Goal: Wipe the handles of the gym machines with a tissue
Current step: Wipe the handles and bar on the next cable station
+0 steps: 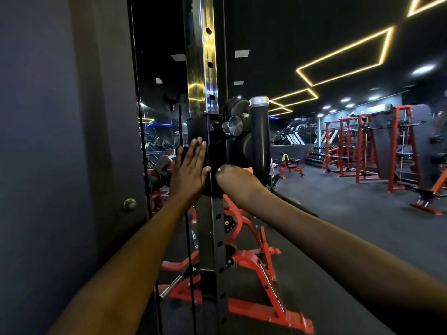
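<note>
A black sliding carriage (214, 139) sits on the perforated steel upright (208, 56) of a cable machine straight ahead. My left hand (189, 170) lies flat against the carriage's left face with its fingers straight and together. My right hand (235, 178) reaches to the carriage's lower right side with its fingers curled away from me and mostly hidden. A small scrap of white tissue (219, 169) peeks out at its fingertips. A round metal pull knob (233, 125) and a black cylinder with a chrome cap (260, 136) stick out just above my right hand.
A dark wall (48, 141) and a mirror edge stand close on the left. A red bench frame (254, 269) lies on the floor behind the upright. Red racks (362, 146) and benches stand far right across dark rubber flooring (350, 213).
</note>
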A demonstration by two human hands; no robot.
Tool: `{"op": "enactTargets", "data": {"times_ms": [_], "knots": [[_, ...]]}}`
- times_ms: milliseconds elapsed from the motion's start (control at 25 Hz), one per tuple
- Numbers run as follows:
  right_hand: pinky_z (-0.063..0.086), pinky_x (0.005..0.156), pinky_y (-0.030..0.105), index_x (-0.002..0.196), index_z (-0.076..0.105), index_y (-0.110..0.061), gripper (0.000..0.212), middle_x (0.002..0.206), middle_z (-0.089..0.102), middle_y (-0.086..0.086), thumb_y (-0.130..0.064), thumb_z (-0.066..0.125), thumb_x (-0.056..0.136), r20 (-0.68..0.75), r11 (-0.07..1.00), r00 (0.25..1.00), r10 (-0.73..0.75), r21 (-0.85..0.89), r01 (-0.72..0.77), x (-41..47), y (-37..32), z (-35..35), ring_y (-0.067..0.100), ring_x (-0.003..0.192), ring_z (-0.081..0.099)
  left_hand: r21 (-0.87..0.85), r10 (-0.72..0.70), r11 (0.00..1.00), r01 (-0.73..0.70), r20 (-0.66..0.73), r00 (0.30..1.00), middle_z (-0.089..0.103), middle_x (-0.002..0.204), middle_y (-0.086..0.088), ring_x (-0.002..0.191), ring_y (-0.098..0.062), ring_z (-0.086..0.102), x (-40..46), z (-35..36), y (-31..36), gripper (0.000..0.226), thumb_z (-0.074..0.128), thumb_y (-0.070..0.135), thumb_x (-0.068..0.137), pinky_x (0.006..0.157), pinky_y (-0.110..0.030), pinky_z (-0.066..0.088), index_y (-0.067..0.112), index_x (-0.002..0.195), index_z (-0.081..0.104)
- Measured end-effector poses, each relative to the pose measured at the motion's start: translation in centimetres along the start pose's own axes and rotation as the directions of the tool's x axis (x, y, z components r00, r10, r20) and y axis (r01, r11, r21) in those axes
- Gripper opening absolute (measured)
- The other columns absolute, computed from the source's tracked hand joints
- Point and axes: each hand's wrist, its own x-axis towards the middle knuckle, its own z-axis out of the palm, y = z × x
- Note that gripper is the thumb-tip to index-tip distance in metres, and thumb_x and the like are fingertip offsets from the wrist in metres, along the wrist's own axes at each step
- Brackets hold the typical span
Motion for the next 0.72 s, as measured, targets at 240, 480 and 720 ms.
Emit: {"op": "enactTargets", "data": {"times_ms": [240,480,720], "knots": [[0.048,0.081,0.038,0.116,0.055,0.002,0.029,0.116,0.055,0.016,0.006,0.042,0.091,0.049,0.979,0.982,-0.180,-0.090,0.184,-1.5,0.1,0.4,0.032,0.108,0.055,-0.012,-0.008,1.000,0.009,0.069,0.998,-0.011,0.159,-0.001,0.147,-0.013,-0.012,0.0,-0.3,0.2,0.063,0.000,0.044,0.096,0.117,-0.035,-0.017,0.013,0.150,-0.009],[0.045,0.085,0.044,0.124,0.049,0.001,0.033,0.125,0.049,0.020,0.003,0.039,0.093,0.110,0.986,0.981,-0.161,-0.022,0.165,0.6,-0.5,0.1,0.035,0.113,0.052,-0.020,0.013,1.000,-0.012,0.086,0.996,-0.009,0.158,-0.001,0.146,-0.012,-0.012,0.0,-0.7,0.1,0.063,0.001,0.044,0.095,0.115,-0.032,-0.021,0.012,0.149,-0.008],[0.043,0.092,0.036,0.118,0.056,0.000,0.029,0.123,0.053,0.016,-0.002,0.040,0.094,0.060,0.940,0.950,-0.306,-0.139,0.311,-5.1,0.0,1.0,0.030,0.116,0.048,-0.046,0.022,0.999,-0.018,0.084,0.996,-0.005,0.160,-0.002,0.147,-0.012,-0.008,-0.2,-0.6,0.1,0.062,0.007,0.043,0.097,0.116,-0.033,-0.020,0.012,0.150,-0.005]]}}
